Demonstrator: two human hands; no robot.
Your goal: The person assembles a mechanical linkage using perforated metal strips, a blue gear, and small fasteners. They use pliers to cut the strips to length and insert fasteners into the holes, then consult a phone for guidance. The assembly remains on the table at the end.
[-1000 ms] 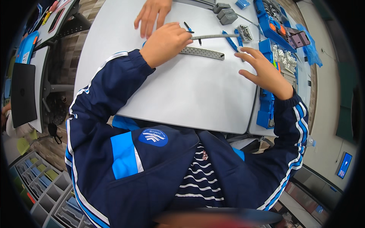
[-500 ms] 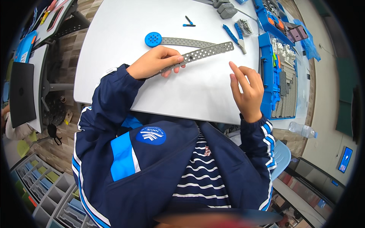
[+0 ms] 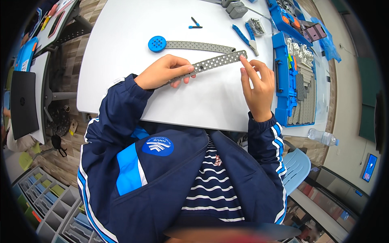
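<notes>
The left hand (image 3: 164, 73) is clamped on a grey perforated beam (image 3: 219, 62), thumb on top and fingertips curled beneath, with a dark peg in one of the holes just beyond the thumb. The right hand (image 3: 258, 91) has its fingers apart, the index fingertip at the beam's other end; whether it presses there I cannot tell. The beam slants over the middle of the white table (image 3: 194, 101), its right end pointing toward the table's right edge. Just beyond lies a second grey beam (image 3: 194, 45) — a blue gear (image 3: 157, 44) at its end nearer the table's left edge. Farther from the near edge are two small pegs (image 3: 195, 27). Toward the right edge sit blue-handled pliers (image 3: 242, 35) and a clear box (image 3: 256, 26) of small grey parts — and along that edge, an open blue case (image 3: 285, 87).
</notes>
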